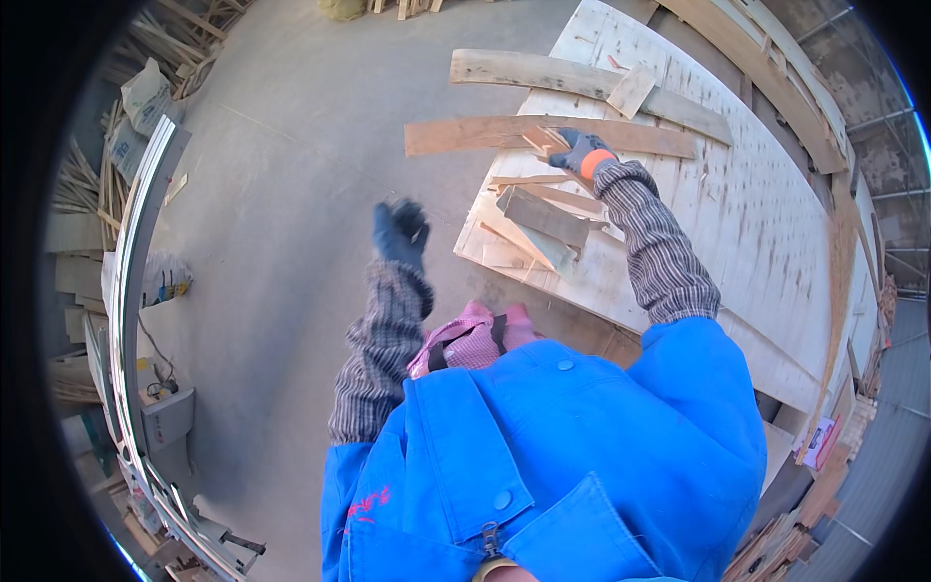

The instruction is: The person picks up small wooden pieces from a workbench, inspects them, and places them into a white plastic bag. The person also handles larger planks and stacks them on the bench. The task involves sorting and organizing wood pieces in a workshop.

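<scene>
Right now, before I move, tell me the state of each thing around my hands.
Left hand: gloved, partly curled, no held thing visible
Right hand: gloved, at short wood pieces, grip unclear
Brown plank: lying down, overhanging the board's left edge
Upper plank: overhanging too, short block across it
White board: dark-marked, bearing wood

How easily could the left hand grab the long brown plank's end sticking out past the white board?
Probably yes, with a stretch forward: nothing shows between the left hand and the overhanging end of the long brown plank, though distance is hard to judge.
</scene>
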The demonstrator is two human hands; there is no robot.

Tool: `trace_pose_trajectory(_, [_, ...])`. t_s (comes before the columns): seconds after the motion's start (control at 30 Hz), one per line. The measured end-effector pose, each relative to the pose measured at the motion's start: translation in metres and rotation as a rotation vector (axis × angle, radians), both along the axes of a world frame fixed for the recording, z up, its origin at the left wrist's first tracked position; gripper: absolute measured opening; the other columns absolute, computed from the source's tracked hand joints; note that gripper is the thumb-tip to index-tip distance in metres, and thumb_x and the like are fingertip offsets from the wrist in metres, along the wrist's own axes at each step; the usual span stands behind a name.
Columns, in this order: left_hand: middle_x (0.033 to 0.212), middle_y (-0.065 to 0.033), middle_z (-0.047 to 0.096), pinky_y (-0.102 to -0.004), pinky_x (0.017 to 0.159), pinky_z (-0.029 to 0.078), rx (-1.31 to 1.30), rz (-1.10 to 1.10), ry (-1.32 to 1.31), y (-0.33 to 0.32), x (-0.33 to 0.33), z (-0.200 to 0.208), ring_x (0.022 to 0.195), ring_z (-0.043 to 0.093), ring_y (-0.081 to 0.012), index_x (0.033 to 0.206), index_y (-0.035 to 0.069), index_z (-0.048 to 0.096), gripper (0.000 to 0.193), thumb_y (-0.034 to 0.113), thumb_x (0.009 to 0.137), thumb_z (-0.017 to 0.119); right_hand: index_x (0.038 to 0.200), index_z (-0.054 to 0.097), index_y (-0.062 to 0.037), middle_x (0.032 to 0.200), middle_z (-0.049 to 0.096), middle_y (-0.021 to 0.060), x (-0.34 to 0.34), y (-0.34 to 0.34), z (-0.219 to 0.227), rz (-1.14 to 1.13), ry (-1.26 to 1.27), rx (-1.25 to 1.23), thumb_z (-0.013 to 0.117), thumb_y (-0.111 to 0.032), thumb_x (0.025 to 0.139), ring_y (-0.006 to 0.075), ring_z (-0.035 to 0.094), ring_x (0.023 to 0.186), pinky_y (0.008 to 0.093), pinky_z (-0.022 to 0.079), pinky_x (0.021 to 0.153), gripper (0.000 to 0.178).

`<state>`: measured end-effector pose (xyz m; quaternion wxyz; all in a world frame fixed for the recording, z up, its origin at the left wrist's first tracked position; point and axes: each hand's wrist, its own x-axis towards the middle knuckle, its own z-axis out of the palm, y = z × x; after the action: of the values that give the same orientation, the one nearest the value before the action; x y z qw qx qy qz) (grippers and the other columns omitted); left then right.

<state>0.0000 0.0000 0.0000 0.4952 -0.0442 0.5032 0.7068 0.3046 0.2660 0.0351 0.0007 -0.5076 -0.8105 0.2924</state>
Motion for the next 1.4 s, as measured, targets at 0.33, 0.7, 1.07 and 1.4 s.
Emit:
trace_pose_trajectory(0.33, [0.09,-0.0032,0.07,-0.0391,0.082,0.051,0.008,0.187,-0.054,-0.172,-0.119,-0.05,0.079,0.063,-0.0185,0.089,0.013,0.068,0.035,0.048,0.088,0.063,0.131,0.058,-0.0155,0.134,0.057,0.0154,0.037,0.046,-0.135,0.075,-0.235,-0.23,0.065,-0.071,0.069,0.032,0.053,0.125,0.0395,0.04,0.104,0.084])
trace_pose_trajectory(0.7, [0.09,-0.0031,0.072,-0.0394,0.081,0.054,-0.257,0.606,-0.155,-0.295,-0.202,-0.083,0.078,0.066,-0.0189,0.093,0.013,0.068,0.031,0.043,0.09,0.06,0.134,0.054,-0.0094,0.138,0.053,0.0163,0.022,0.045,-0.134,-0.014,-0.308,-0.136,0.082,-0.055,0.064,0.0298,0.051,0.126,0.0387,0.039,0.106,0.088])
trace_pose_trajectory(1.07, [0.093,-0.0033,0.071,-0.0374,0.074,0.055,-0.22,0.605,-0.12,-0.34,-0.366,-0.101,0.081,0.066,-0.0181,0.096,0.011,0.066,0.028,0.038,0.094,0.057,0.113,0.067,-0.0098,0.109,0.068,0.0164,-0.024,0.023,-0.084,-0.122,-0.662,-0.098,0.069,-0.019,0.077,0.0342,0.066,0.095,0.0436,0.052,0.084,0.037])
trace_pose_trajectory(1.4, [0.085,0.0005,0.071,-0.0434,0.071,0.05,-0.139,0.743,-0.09,-0.45,-0.398,-0.168,0.073,0.065,-0.0207,0.081,0.02,0.068,0.021,0.038,0.089,0.062,0.119,0.065,-0.0052,0.118,0.067,0.0116,-0.046,0.075,-0.12,-0.248,-0.24,0.185,0.056,-0.017,0.089,0.0246,0.061,0.114,0.0367,0.044,0.101,0.033])
